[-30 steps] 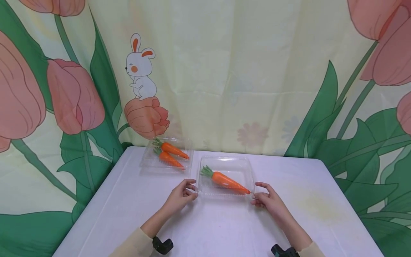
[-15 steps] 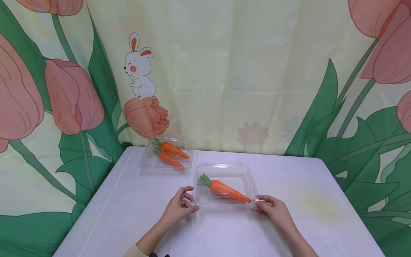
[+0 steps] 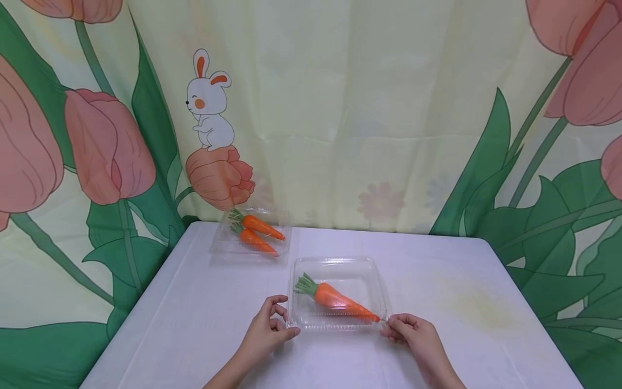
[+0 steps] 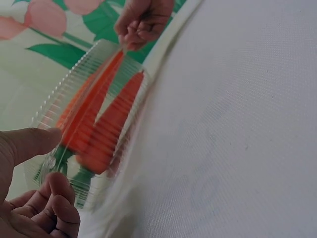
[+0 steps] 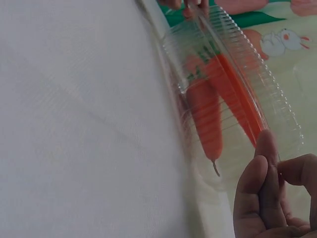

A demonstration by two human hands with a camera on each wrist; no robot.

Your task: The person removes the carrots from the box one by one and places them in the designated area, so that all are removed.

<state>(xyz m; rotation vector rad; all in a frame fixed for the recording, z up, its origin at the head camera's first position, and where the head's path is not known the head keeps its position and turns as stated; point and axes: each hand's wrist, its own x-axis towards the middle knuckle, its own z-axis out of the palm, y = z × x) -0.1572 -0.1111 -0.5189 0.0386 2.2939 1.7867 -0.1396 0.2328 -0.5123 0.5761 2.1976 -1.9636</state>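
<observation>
A clear plastic clamshell box (image 3: 359, 276) lies near the middle of the white table with an orange carrot (image 3: 340, 300) showing inside, its green top toward the left. My left hand (image 3: 264, 330) holds the box's front left corner, thumb at the front and fingers along the side. At the front right corner, by the carrot's tip, my right hand (image 3: 414, 336) pinches the rim between thumb and fingers. Through the ribbed wall, both wrist views show two carrot shapes, a lower one (image 5: 204, 119) among them; whether one is a reflection I cannot tell.
Another clear plastic box (image 3: 221, 246) with two carrots (image 3: 262, 227) sits at the table's back left. Behind the white table (image 3: 437, 270) hangs a curtain (image 3: 389, 108) printed with tulips and a rabbit.
Both hands have drawn the box with the carrot toward the table's front edge, slightly leftward. The right hand's fingers have closed on its corner. The back box stays in place.
</observation>
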